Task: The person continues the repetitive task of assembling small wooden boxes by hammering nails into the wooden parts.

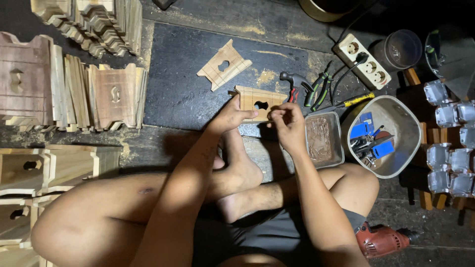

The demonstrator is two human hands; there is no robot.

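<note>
Far left of my hands: stacked wooden panels (74, 94). Ahead of my left hand: loose cut-out panel (224, 65). My left hand (231, 116) grips the slotted wooden piece (260, 100) by its near edge. My right hand (288, 123) pinches at the same piece, fingertips closed. Right of it: hammer (292, 81), tray of nails (322, 139), tool bucket (396, 111).

Pale tan wooden panel (259, 101) with a dark cutout, held at the grip. Just right of it, a grey tray of rusty brown nails (322, 139); farther right, a cream tub (386, 136) with blue boxes; beneath, a black mat (183, 74).
</note>
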